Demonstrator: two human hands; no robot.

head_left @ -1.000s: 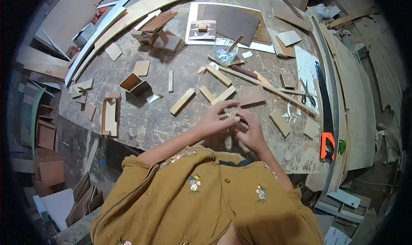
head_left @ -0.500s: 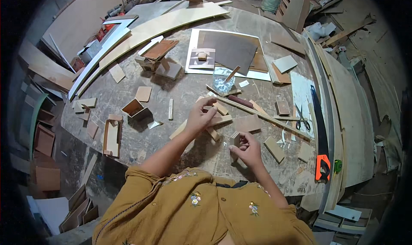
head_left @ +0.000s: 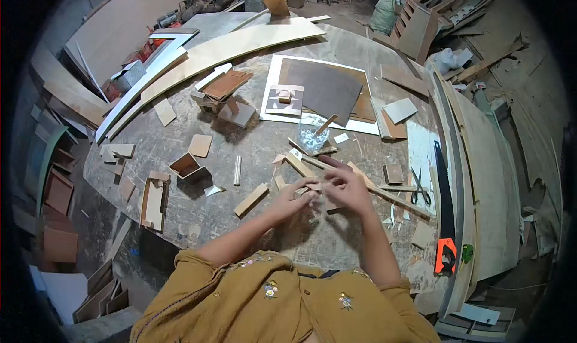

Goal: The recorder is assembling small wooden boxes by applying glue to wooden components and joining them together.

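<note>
My left hand (head_left: 291, 202) and my right hand (head_left: 348, 191) meet over the middle of the worktable. Between their fingertips shows a small pale wooden piece (head_left: 314, 187), with the left fingers closed around its near end. The right fingers are bent and pressed together beside it; whatever they pinch is hidden. Under the right hand the edge of a thin wooden piece (head_left: 336, 210) shows. Around the hands lie a wooden block (head_left: 251, 200) on the left, a wooden strip (head_left: 300, 166) just beyond, and a long thin stick (head_left: 393, 197) to the right.
A glass bowl (head_left: 314, 140) with a stick in it stands beyond the hands. Scissors (head_left: 419, 189) and an orange-handled handsaw (head_left: 445, 247) lie at the right. Toward the left are an open wooden box (head_left: 187, 165) and a narrow tray (head_left: 147, 206). Long boards (head_left: 240, 42) edge the far side.
My right hand has moved inward and away from me, and the upright block it held no longer shows clearly. My left hand has come nearer, and the two hands now meet.
</note>
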